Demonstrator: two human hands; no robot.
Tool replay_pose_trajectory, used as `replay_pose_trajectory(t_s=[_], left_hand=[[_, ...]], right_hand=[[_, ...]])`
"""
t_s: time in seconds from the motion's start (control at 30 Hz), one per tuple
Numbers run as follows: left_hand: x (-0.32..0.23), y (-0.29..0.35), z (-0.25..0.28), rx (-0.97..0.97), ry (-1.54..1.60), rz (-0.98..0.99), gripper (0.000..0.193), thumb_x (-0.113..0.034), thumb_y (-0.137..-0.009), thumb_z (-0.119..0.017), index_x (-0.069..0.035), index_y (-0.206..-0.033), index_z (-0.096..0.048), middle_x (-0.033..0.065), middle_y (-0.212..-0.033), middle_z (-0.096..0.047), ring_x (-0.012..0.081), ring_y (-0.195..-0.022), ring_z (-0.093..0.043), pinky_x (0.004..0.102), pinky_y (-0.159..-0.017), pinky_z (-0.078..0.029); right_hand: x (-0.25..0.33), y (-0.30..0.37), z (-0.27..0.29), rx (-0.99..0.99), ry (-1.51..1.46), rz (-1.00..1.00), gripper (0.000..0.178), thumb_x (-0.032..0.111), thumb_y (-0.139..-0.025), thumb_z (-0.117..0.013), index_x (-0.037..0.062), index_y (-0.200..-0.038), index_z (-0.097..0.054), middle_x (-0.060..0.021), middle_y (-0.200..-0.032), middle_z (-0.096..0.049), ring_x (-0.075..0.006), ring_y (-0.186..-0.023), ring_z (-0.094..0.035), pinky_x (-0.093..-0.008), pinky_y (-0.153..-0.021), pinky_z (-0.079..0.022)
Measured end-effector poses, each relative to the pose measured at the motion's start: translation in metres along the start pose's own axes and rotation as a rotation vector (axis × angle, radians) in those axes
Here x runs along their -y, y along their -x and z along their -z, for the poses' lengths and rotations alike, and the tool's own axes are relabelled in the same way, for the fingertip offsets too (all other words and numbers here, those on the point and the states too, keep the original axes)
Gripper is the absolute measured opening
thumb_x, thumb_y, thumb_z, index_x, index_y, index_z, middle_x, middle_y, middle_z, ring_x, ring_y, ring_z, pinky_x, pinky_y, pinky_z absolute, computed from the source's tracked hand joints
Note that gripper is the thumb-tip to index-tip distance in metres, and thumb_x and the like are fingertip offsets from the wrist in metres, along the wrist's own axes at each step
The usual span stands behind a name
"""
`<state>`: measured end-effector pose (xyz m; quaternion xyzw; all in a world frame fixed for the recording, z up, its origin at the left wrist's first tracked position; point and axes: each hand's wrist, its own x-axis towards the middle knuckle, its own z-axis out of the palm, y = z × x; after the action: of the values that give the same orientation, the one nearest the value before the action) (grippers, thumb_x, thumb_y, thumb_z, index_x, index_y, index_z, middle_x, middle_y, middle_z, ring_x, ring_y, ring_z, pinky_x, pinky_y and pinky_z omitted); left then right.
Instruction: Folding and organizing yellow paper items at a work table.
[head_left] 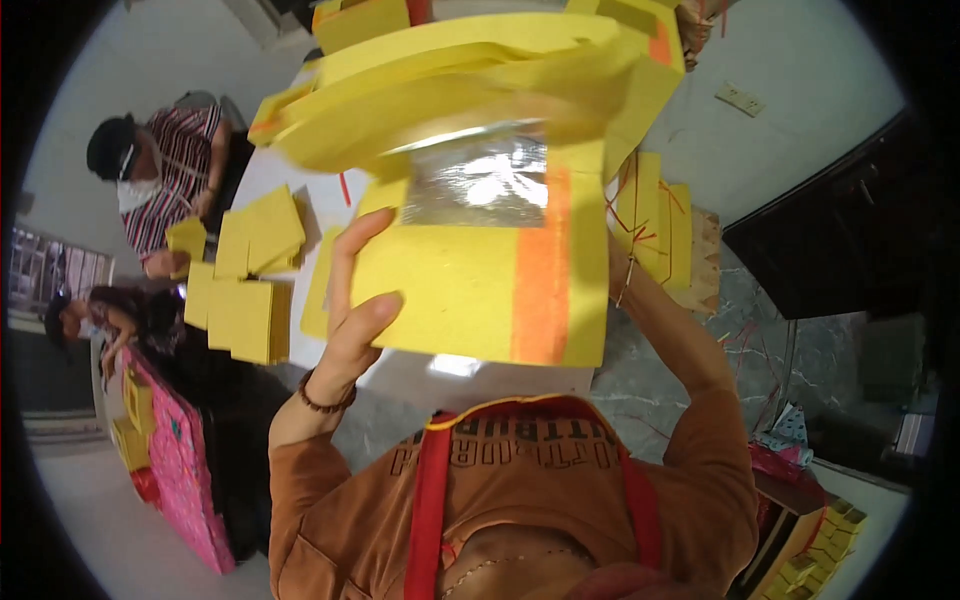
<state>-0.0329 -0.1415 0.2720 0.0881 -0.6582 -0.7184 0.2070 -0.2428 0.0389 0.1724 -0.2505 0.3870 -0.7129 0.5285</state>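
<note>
A person's left hand (352, 335) grips a stack of yellow paper (450, 285) by its left edge, thumb and forefinger partly curled and set apart on the near face, other fingers out of sight. The right hand (617, 262) sits at the opposite edge, mostly hidden behind the paper; how far it is open, or whether it grips, cannot be told. The stack lies between the hands, raised over a white table (318, 200), its upper sheets bowed and blurred. A silver foil patch (475, 190) and an orange strip (541, 290) mark its face. Yellow piles (262, 318) rest to the left, near a co-worker in a striped shirt (185, 150); string-tied yellow bundles (648, 225) lie right.
</note>
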Motion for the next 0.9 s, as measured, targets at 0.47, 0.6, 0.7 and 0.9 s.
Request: replay_pose_trajectory(t_s=[0.47, 0.6, 0.7, 0.9], left_hand=[[0.130, 0.057, 0.019, 0.297, -0.091, 0.191, 0.058, -0.023, -0.077, -0.054, -0.008, -0.130, -0.035, 0.0188, -0.145, -0.011, 0.0295, -0.135, -0.009, 0.0392, -0.108, -0.011], [0.144, 0.061, 0.023, 0.276, 0.007, 0.279, 0.059, -0.020, -0.076, -0.054, -0.008, -0.130, -0.035, 0.0172, -0.145, -0.012, 0.0283, -0.135, -0.011, 0.0376, -0.108, -0.013], [0.137, 0.057, 0.024, 0.316, 0.019, 0.295, 0.059, -0.017, -0.076, -0.055, -0.009, -0.130, -0.036, 0.0160, -0.145, -0.011, 0.0272, -0.135, -0.012, 0.0364, -0.108, -0.015], [0.130, 0.049, 0.024, 0.383, -0.019, 0.288, 0.061, -0.009, -0.074, -0.059, -0.010, -0.131, -0.036, 0.0135, -0.146, -0.010, 0.0259, -0.135, -0.013, 0.0366, -0.107, -0.017]], right_hand=[[-0.151, 0.069, 0.004, -0.535, -0.311, -0.277, 0.072, 0.061, -0.085, -0.039, 0.0127, -0.137, -0.025, -0.0030, -0.134, -0.036, -0.0170, -0.119, -0.038, -0.0346, -0.097, -0.036], [-0.151, 0.078, 0.016, -0.403, -0.084, -0.251, 0.072, 0.060, -0.086, -0.036, 0.0109, -0.137, -0.025, -0.0039, -0.136, -0.034, -0.0178, -0.123, -0.035, -0.0341, -0.097, -0.036], [-0.152, 0.082, 0.019, -0.402, 0.001, -0.280, 0.071, 0.060, -0.087, -0.034, 0.0099, -0.137, -0.026, -0.0047, -0.137, -0.034, -0.0186, -0.123, -0.036, -0.0339, -0.095, -0.038], [-0.131, 0.089, 0.034, -0.366, 0.553, -0.407, 0.063, 0.052, -0.090, -0.033, 0.0071, -0.134, -0.033, -0.0100, -0.117, -0.054, -0.0165, -0.092, -0.058, -0.0298, -0.075, -0.049]])
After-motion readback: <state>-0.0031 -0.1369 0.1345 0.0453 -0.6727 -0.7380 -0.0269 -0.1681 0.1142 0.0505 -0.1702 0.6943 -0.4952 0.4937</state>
